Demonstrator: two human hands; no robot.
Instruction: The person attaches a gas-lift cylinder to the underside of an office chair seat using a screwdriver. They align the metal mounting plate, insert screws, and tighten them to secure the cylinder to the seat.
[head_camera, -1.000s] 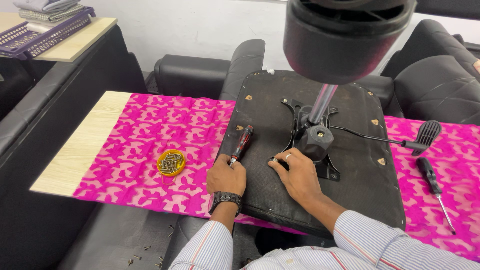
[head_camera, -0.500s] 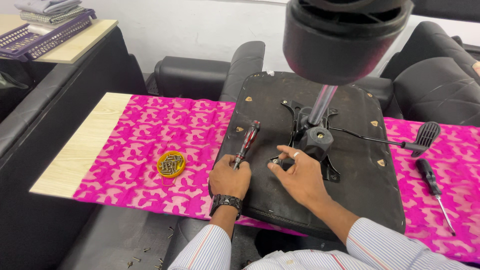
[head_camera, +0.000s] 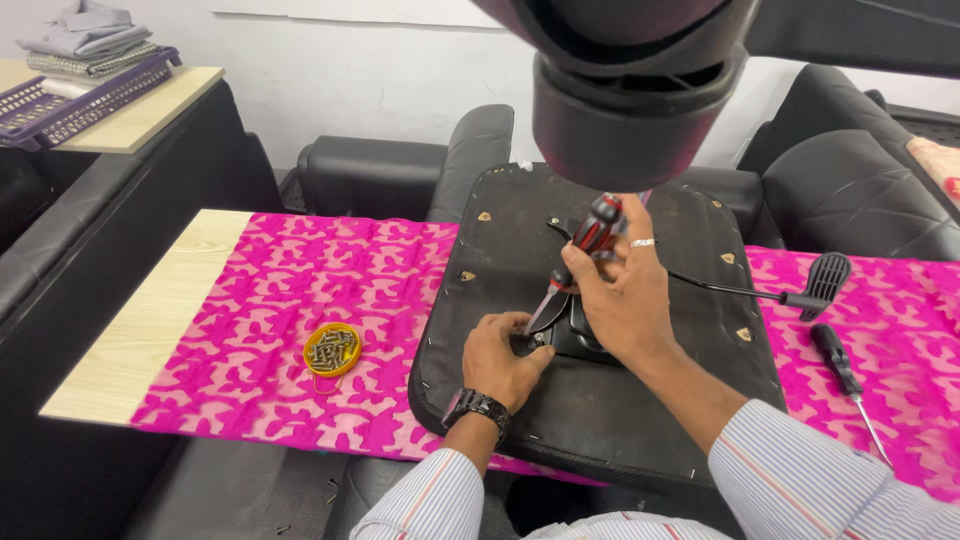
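Two bare hands work at the middle of the head view, over an upturned black chair seat base (head_camera: 600, 400) that lies on a wooden board covered with a pink patterned cloth (head_camera: 290, 300). The right hand (head_camera: 625, 295) is clenched around the red-and-black handle of a screwdriver (head_camera: 580, 255), which slants from about one o'clock down to seven o'clock, its tip reaching the black metal mounting plate (head_camera: 580, 335) at the centre of the seat base. A silver ring shows on one finger of that hand. The left hand (head_camera: 505, 355), wearing a black wristwatch (head_camera: 478, 408), rests on the seat base at about eight o'clock from the plate; its fingertips pinch at the spot where the tip meets the plate, but whether they grip a screw there I cannot tell.

At nine o'clock from the seat base, well apart from both hands, a small round yellow tin of screws (head_camera: 332, 349) sits on the cloth. At three o'clock, a second black-handled screwdriver (head_camera: 845, 380) lies on the cloth, just below a black paddle-shaped lever (head_camera: 825, 280) on a thin rod. At twelve o'clock, the chair's dark column hub (head_camera: 630, 110) looms close to the camera. At ten o'clock, far off, a purple plastic basket (head_camera: 70, 100) holds folded clothes.
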